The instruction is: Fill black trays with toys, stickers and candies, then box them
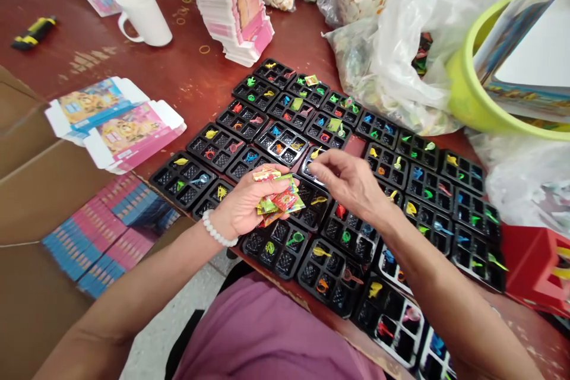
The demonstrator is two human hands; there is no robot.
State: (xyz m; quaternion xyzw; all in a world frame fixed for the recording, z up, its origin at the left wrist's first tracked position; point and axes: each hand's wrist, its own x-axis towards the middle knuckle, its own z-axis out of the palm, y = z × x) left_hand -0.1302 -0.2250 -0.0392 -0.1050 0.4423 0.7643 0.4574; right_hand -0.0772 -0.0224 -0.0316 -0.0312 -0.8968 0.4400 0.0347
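1. Reddish-brown, scuffed table (191, 65) extends beyond the grip of the left hand (243, 202); filled plastic bags (392, 59) line the far side.
2. Left hand: fingers and thumb clasp a bundle of small printed packets (282, 199), with red, green and yellow faces showing. White bead bracelet (218, 233) on the wrist behind the grip.
3. Right hand (351, 181): just to the right of the bundle, slightly beyond it, thumb and forefinger brought near each other over a tray. Cannot tell whether anything is pinched there. One yellow piece (316, 153) is near the fingertips.
4. Black trays (275, 252), compartmented, set in rows under and around both hands; small plastic toys (320, 252) in yellow, green, red and blue sit in the cells.
5. Beyond the grip, a few green packets (296, 104) lie on trays.
6. Farther beyond: stacked pink cartons (234, 6); white mug (146, 18) to their left. Left of the grip: flattened cartons (116, 122).
7. Lower left of the grip: cardboard box (44, 160) containing rows of blue and pink packs (93, 237).
8. Far right of the grip: lime bucket (465, 65) and, nearer, a red container (529, 261).
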